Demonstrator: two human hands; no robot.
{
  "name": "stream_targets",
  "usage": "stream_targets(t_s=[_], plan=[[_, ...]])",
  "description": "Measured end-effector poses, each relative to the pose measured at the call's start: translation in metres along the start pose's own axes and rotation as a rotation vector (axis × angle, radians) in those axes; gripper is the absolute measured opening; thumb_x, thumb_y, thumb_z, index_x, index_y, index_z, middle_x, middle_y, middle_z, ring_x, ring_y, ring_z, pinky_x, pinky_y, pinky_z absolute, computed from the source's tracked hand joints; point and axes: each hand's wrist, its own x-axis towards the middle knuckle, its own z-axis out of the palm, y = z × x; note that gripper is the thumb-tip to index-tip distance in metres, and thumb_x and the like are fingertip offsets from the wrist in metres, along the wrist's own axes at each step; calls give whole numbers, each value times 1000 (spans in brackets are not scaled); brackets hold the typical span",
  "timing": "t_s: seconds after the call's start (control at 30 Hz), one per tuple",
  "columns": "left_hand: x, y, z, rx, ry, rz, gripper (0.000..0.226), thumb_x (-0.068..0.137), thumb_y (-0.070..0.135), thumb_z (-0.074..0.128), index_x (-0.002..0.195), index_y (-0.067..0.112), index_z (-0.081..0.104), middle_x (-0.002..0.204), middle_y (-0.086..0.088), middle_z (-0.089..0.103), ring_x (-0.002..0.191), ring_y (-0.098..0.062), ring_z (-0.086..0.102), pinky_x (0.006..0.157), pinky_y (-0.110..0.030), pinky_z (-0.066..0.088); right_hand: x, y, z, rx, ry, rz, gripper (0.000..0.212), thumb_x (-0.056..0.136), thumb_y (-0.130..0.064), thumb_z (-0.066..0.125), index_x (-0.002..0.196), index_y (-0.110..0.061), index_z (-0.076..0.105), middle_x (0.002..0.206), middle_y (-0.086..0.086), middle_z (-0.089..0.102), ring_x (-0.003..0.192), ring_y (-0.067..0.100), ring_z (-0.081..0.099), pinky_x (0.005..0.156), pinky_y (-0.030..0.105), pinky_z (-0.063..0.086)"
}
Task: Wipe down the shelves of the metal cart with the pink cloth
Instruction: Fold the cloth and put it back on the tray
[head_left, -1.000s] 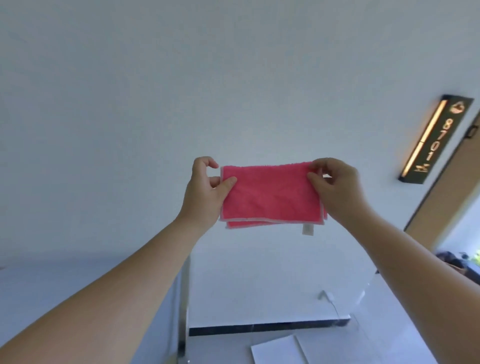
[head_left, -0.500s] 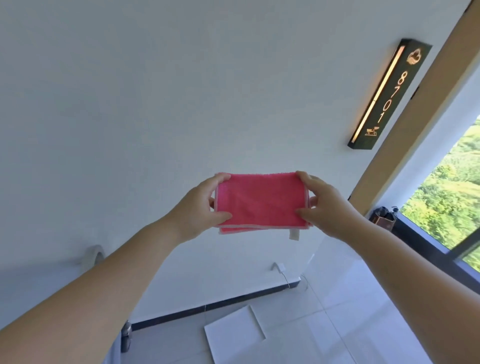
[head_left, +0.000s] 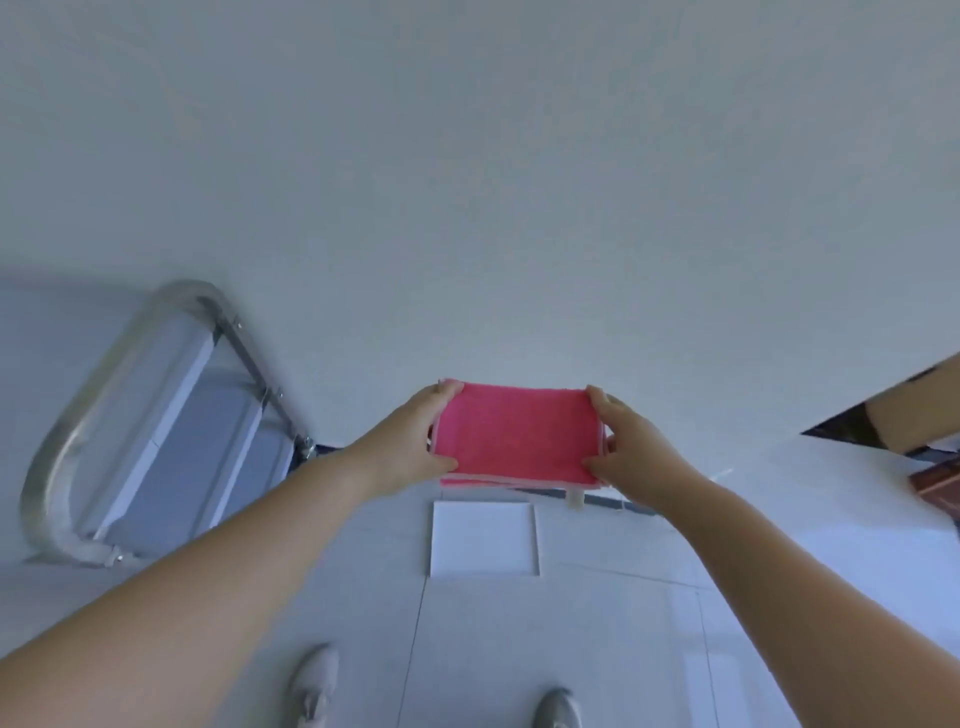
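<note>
A folded pink cloth (head_left: 519, 436) with a small white tag is held up flat in front of me, over the floor. My left hand (head_left: 415, 447) grips its left edge, thumb underneath and fingers over the top. My right hand (head_left: 623, 447) grips its right edge the same way. The metal cart (head_left: 156, 415) stands to the left, its rounded tubular handle and a grey-blue shelf visible. The cloth is well to the right of the cart and apart from it.
A white wall fills the upper view. A white square panel (head_left: 483, 538) lies on the tiled floor below the cloth. My two shoes (head_left: 311, 686) show at the bottom. A dark doorway edge (head_left: 883, 421) is at the right.
The view has tilted down and swung left: the cart and my shoes have come into sight, the door sign and window are gone. Both hands still hold the cloth, now lower.
</note>
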Motion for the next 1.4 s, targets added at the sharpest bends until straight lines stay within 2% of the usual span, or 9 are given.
stream_targets(t_s=[0.13, 0.4, 0.57, 0.73, 0.87, 1.13, 1.23, 1.3, 1.4], plan=[[26, -56, 74, 32, -42, -135, 90, 80, 12, 68, 148, 29, 11, 156, 9, 7, 140, -5, 15, 113, -32, 25, 28, 73, 52, -39, -123, 37, 88, 76, -2, 56, 148, -24, 12, 145, -9, 30, 80, 13, 48, 59, 14, 41], [106, -227, 203, 111, -81, -249, 90, 84, 11, 63, 148, 27, 2, 156, 8, -4, 142, -12, 13, 101, -16, 18, 118, 218, 220, -127, -222, 154, 88, 79, -3, 53, 149, -25, 3, 154, -9, 14, 81, 13, 48, 50, 12, 36], [156, -364, 301, 189, -77, -295, 86, 86, 7, 59, 147, 26, 1, 156, 8, -6, 136, -21, 30, 93, -20, 30, 184, 321, 354, -205, -259, 175, 88, 80, -1, 49, 148, -23, -1, 156, -8, 5, 86, 21, 48, 61, 24, 41], [200, -494, 389, 230, -107, -330, 88, 86, 7, 60, 148, 20, -1, 157, 2, -8, 140, -23, 21, 98, -20, 24, 245, 413, 473, -269, -290, 167, 87, 79, 2, 48, 149, -18, 0, 158, -3, 1, 128, 32, 41, 87, 28, 42], [240, -571, 429, 274, -121, -353, 89, 85, 4, 59, 147, 18, -3, 156, -1, -11, 140, -26, 22, 97, -22, 27, 293, 463, 543, -263, -286, 166, 88, 77, 6, 44, 149, -19, 0, 157, -10, -4, 130, 31, 39, 76, 24, 37], [283, -632, 454, 493, -44, -445, 79, 81, 2, 62, 144, 9, 15, 148, -13, 12, 115, -33, 47, 90, -43, 46, 332, 498, 607, -496, -361, 188, 84, 83, 5, 46, 149, -17, -2, 155, 12, -17, 114, 34, 51, 70, 31, 43], [280, -633, 454, 756, 16, -305, 71, 82, 11, 63, 142, 8, 24, 150, -10, 17, 124, -31, 35, 96, -41, 37, 328, 498, 603, -604, -260, 145, 74, 84, -5, 55, 145, -20, 16, 153, 13, -1, 114, 35, 44, 76, 38, 44], [279, -632, 458, 864, -86, -177, 65, 85, 16, 58, 142, 9, 26, 153, -8, 17, 131, -28, 27, 106, -37, 26, 324, 497, 603, -684, -246, 79, 71, 83, -8, 57, 144, -17, 22, 148, 12, 12, 114, 34, 41, 82, 40, 44], [280, -626, 451, 837, -90, -207, 62, 87, 19, 55, 141, 9, 27, 151, -9, 22, 132, -27, 26, 108, -37, 23, 321, 489, 597, -736, -285, 59, 72, 84, -13, 58, 145, -16, 19, 145, 14, 17, 118, 34, 37, 87, 40, 43]])
